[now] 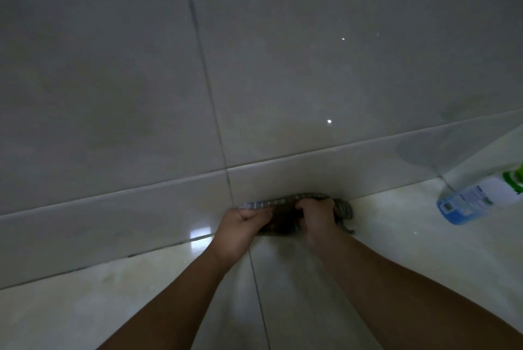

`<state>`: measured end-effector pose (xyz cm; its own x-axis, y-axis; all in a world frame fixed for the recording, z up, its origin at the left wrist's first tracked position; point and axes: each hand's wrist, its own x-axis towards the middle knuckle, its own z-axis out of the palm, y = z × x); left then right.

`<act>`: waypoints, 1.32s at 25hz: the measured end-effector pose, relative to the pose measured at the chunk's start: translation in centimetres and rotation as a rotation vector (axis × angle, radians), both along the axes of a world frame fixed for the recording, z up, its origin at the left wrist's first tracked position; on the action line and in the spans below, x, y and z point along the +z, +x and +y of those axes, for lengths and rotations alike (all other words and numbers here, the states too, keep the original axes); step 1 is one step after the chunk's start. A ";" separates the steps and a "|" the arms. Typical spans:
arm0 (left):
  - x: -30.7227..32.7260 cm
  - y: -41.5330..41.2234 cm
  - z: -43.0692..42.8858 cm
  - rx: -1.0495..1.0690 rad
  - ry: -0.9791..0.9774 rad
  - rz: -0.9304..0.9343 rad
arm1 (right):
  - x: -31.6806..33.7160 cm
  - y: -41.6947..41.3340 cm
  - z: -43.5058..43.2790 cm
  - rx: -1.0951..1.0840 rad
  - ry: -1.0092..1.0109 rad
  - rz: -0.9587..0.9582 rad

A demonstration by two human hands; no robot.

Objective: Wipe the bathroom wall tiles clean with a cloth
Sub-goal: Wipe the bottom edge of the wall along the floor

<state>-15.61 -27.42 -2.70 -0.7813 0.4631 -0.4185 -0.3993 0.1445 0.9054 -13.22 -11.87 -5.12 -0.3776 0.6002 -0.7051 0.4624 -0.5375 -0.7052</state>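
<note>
**Status.** The cloth [284, 201] is bunched at the foot of the wall, at 6 o'clock from the centre of view, where the skirting band [113, 216] meets the floor [141, 307]. The left hand [240, 220] grips its left end with curled fingers. The right hand [317, 216] grips its right end the same way. The cloth touches the skirting band and appears to touch the floor.

**Progress.** The wall tiles [325, 66] above carry faint cloudy patches, at 9 o'clock and again at 3 o'clock. It cannot be told whether these are wiping film or untouched soiling. Judged from the cloth's position, work is at the lowest band of the wall. The patches suggest the large tiles may need a further pass (the dim light makes this uncertain).

**Count.**
- Cloth: one.
- Hands: two, both on the cloth.
- Spray bottle [475, 198]: one, lying on the floor at 4 o'clock, well apart from the hands.
- Large wall tiles in view: two, parted by one upright joint.
- Skirting pieces: two.
</note>
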 end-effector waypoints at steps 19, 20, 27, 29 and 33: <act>-0.9 -1.6 -14.6 0.342 -0.201 -0.048 | -1.9 -4.4 -16.4 0.034 -0.144 -0.013; -0.8 -1.7 -15.4 0.359 -0.202 -0.048 | -1.6 -4.4 -17.4 0.041 -0.161 0.002; 1.9 -1.5 -19.5 0.428 -0.106 -0.009 | 2.3 -4.2 -21.8 0.187 -0.376 0.140; 3.1 -1.1 -19.3 0.494 -0.045 -0.025 | 4.3 -3.7 -21.6 0.250 -0.408 0.189; 5.7 0.9 -17.0 0.495 0.060 -0.026 | 8.9 -1.8 -19.1 0.492 -0.301 0.217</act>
<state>-14.75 -44.46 2.98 -0.9031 0.0637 -0.4247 -0.4294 -0.1205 0.8950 -15.01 -30.94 3.75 -0.7138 0.1058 -0.6923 0.5695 -0.4875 -0.6618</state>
